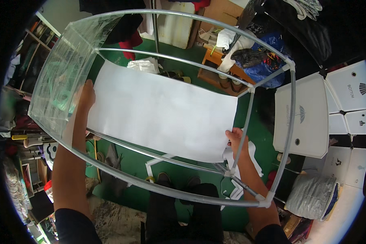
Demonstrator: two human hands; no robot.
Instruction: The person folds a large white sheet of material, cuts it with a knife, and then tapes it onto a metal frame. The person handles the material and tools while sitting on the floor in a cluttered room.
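A large white sheet (162, 110) lies stretched between my hands inside a frame of grey tubes (171, 66) with pale corner joints. My left hand (86, 94) is closed on the sheet's left edge, its fingers partly hidden. My right hand (235, 140) pinches the sheet near its lower right corner, thumb along the edge. Both forearms reach in through the frame, the right one passing behind its near tubes. Clear, wrinkled plastic (63, 69) covers the frame's left end, next to my left hand. What the sheet rests on underneath cannot be seen.
White storage boxes (301, 118) are stacked on the right, above a grey quilted roll (313, 195). A wooden stand (211, 67) with shoes and bags stands at the far side. Cluttered shelves (32, 53) line the left. White strips (254, 158) lie on the green floor (130, 171).
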